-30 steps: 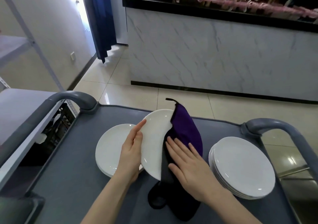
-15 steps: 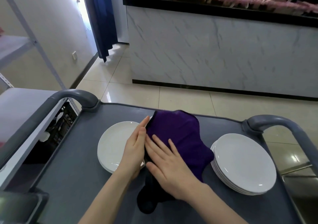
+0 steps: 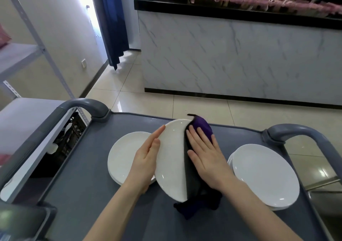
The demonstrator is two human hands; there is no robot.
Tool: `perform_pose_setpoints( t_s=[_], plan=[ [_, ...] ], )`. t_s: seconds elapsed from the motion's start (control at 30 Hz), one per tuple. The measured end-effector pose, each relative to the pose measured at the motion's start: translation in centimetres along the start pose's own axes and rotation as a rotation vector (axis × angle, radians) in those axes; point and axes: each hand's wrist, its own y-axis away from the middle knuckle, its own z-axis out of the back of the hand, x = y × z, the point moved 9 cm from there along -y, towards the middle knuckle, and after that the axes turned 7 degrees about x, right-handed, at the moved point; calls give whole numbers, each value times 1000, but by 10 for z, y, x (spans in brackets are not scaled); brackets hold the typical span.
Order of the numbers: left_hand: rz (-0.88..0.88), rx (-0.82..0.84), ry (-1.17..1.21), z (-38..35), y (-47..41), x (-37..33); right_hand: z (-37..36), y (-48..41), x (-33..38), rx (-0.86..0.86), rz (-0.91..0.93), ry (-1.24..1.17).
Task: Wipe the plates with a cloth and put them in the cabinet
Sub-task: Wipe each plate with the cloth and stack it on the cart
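Observation:
A white plate [image 3: 171,159] is held tilted above the grey cart top [image 3: 88,181]. My left hand [image 3: 147,156] steadies its left edge, fingers stretched along the rim. My right hand [image 3: 203,157] presses a purple cloth [image 3: 201,127] flat against the plate's right half; the cloth's dark end [image 3: 196,203] hangs down onto the cart. A stack of white plates [image 3: 264,174] lies at the right of the cart. A smaller stack of white plates [image 3: 124,155] lies at the left, partly under my left hand.
Grey cart handles rise at the left [image 3: 81,105] and right [image 3: 296,131] far corners. A metal shelf rack [image 3: 24,115] stands to the left, with a black crate [image 3: 72,131] below. A marble-fronted counter [image 3: 240,55] stands across the tiled floor.
Half a second ago the cloth covered nearly the whole plate under my right hand. Now the cloth is back over the right half and the plate's white left half shows.

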Motion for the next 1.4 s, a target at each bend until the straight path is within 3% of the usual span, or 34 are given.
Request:
perform_pose_setpoints(
  t_s=[0.2,0.37,0.57,0.77,0.93,1.13,1.23,1.4],
  plan=[
    [24,-44,77,2,0,8,-14,0,79,76,256,30],
    [62,-124,107,21,0,12,-38,40,95,172,380,-22],
    [26,-189,90,43,2,7,-47,71,42,120,224,78],
    [50,-93,32,28,3,7,-24,17,-4,56,15,-5],
    [91,-42,91,11,4,21,-20,-10,40,124,151,-29],
    [104,-137,119,24,-1,20,-44,33,92,231,349,-37],
    [132,-155,142,32,-3,24,-49,56,78,265,332,-55],
    [127,-167,125,34,-4,18,-41,65,19,220,146,54]
  ],
)
